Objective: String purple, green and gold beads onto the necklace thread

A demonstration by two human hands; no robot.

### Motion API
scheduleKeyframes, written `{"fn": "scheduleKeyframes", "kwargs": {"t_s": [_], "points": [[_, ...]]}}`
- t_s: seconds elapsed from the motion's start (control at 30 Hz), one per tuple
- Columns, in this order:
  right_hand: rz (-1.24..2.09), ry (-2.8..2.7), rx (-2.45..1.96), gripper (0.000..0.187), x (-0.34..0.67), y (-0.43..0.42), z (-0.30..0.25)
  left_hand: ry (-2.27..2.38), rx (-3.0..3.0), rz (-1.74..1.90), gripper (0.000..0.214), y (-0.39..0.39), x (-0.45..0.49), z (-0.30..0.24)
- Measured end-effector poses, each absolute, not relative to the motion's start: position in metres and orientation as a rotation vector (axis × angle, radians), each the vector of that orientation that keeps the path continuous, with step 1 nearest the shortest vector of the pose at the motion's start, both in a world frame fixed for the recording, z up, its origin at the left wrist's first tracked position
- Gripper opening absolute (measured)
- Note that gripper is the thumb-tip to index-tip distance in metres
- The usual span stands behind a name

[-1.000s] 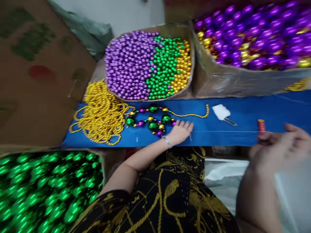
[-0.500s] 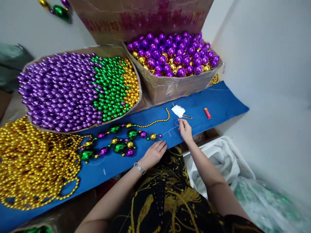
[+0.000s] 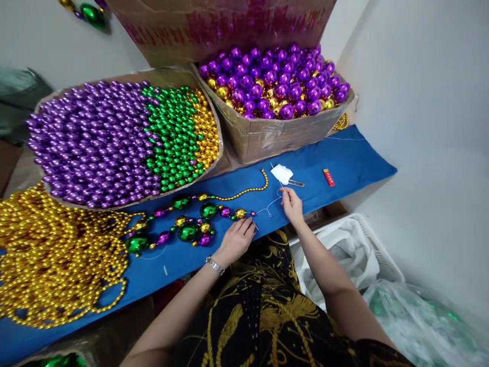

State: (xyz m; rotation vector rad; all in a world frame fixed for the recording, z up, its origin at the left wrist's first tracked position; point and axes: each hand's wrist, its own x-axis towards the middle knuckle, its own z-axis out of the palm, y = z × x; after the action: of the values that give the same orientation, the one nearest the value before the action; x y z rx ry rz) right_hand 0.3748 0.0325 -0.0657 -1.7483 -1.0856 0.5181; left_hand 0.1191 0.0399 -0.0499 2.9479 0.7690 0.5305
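A strand of large green, purple and gold beads (image 3: 191, 224) lies on the blue cloth (image 3: 344, 158). A thin white thread (image 3: 267, 208) runs from its right end. My left hand (image 3: 236, 239), with a wristwatch, rests on the cloth by the last gold bead, fingertips pinching the thread there. My right hand (image 3: 292, 204) pinches the thread's far end, just below a white pad (image 3: 281, 173) and a small metal clip (image 3: 296, 183).
A cardboard box of purple, green and gold beads (image 3: 122, 137) and a box of larger purple and gold balls (image 3: 275, 86) stand behind the cloth. A heap of gold bead chains (image 3: 53, 255) lies left. A red lighter (image 3: 328, 177) sits right. White basket (image 3: 367, 229) below.
The view swung right a second ago, then steadied. Since half a second ago my left hand moved up to the strand's end and closed on the thread; my right hand barely shifted.
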Motion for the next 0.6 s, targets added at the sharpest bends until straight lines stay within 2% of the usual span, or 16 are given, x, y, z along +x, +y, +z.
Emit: {"fn": "scheduleKeyframes", "kwargs": {"t_s": [0.6], "points": [[0.513, -1.121, -1.762, 0.046, 0.387, 0.033, -0.069, 0.772, 2.887, 0.512, 0.032, 0.036, 0.111, -0.061]]}}
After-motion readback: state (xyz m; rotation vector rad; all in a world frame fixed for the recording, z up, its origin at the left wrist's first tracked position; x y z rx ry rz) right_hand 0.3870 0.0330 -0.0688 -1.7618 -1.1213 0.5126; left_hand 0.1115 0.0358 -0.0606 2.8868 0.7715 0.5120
